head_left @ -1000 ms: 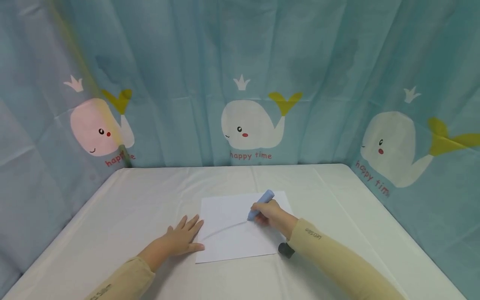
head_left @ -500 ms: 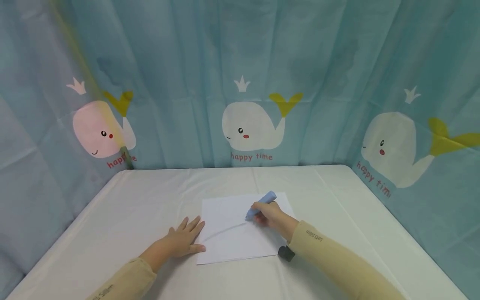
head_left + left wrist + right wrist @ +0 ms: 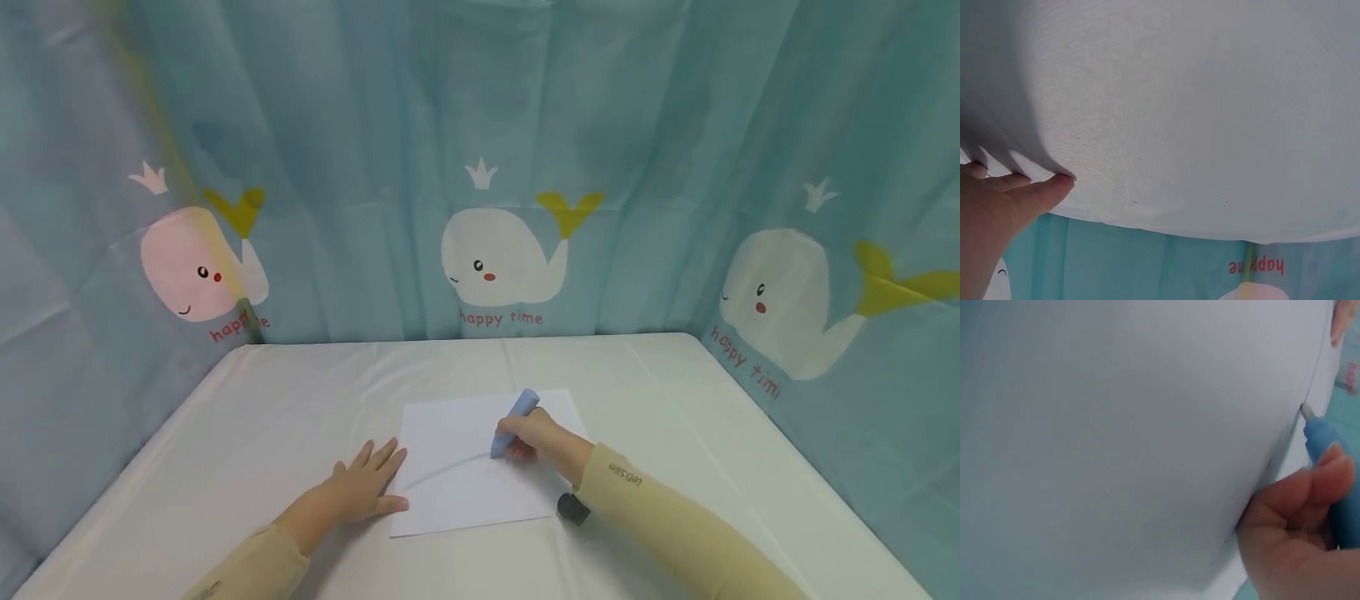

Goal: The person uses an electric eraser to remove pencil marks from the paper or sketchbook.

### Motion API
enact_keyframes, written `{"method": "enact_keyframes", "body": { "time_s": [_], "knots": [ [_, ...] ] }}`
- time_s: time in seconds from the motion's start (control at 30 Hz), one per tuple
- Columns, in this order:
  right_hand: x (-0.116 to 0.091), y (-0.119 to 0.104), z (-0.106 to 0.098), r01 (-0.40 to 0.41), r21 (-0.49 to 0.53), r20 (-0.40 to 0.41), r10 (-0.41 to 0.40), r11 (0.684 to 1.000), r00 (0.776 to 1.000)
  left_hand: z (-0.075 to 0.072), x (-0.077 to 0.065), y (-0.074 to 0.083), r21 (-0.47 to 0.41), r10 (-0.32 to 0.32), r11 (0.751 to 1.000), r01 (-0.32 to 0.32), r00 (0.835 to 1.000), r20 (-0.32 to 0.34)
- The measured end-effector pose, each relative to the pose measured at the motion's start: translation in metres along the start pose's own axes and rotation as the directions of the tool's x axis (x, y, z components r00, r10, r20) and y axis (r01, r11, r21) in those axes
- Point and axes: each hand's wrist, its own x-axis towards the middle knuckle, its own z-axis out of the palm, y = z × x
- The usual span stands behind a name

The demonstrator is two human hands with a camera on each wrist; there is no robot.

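Note:
A sheet of white paper (image 3: 450, 512) lies on the white-covered table. My right hand (image 3: 536, 433) grips a light blue marker (image 3: 517, 412), thumb and fingers curled round its barrel. The marker slants, with its tip on the paper at the right end of a thin curved line (image 3: 442, 471). In the right wrist view the pale nib of the marker (image 3: 1325, 434) shows close to the sheet. My left hand (image 3: 365, 482) lies spread at the paper's left edge, its fingertips and thumb over the margin. The left wrist view catches only some fingers (image 3: 1044, 190) on the white surface.
A small black round object (image 3: 573, 508) sits under the right cuff by the paper's lower right corner. The white tablecloth (image 3: 300, 392) spreads around the sheet. Blue curtains with whale prints (image 3: 502, 258) stand along the back and both sides of the table.
The marker has tipped more upright, and its tip has come slightly toward me, back to the line's end. My left hand keeps its place by the paper. The head view has shifted slightly.

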Motion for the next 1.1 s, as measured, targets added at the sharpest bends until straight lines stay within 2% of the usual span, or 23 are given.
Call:
{"method": "enact_keyframes", "body": {
  "time_s": [0.17,0.33,0.57,0.8,0.9,1.1],
  "knots": [
    [-0.0008,0.0000,0.0044,-0.007,0.027,0.040,0.006,1.000,0.999,0.0027,-0.0068,-0.0020,-0.018,-0.011,1.000,0.011,1.000,-0.006],
    [0.0000,0.0000,0.0027,-0.025,0.015,0.082,0.024,1.000,0.996,0.0023,-0.0063,-0.0013,-0.011,0.004,1.000,-0.004,1.000,-0.014],
    [0.0002,-0.0023,0.0017,-0.027,0.043,0.067,0.024,0.999,0.997,0.0017,-0.0027,-0.0007,0.013,0.005,1.000,-0.005,1.000,-0.011],
    [0.0006,-0.0019,0.0015,-0.039,0.048,0.095,0.034,0.998,0.995,0.0000,-0.0031,-0.0012,0.015,0.004,1.000,-0.004,1.000,-0.009],
    [-0.0004,-0.0021,-0.0011,-0.041,0.094,0.067,0.034,0.995,0.997,-0.0007,-0.0010,-0.0005,0.016,0.001,1.000,-0.001,1.000,-0.005],
    [-0.0067,-0.0009,0.0032,-0.002,0.053,-0.010,0.003,0.999,1.000,-0.0012,-0.0010,0.0009,0.004,-0.005,1.000,0.005,1.000,0.010]
  ]
}}
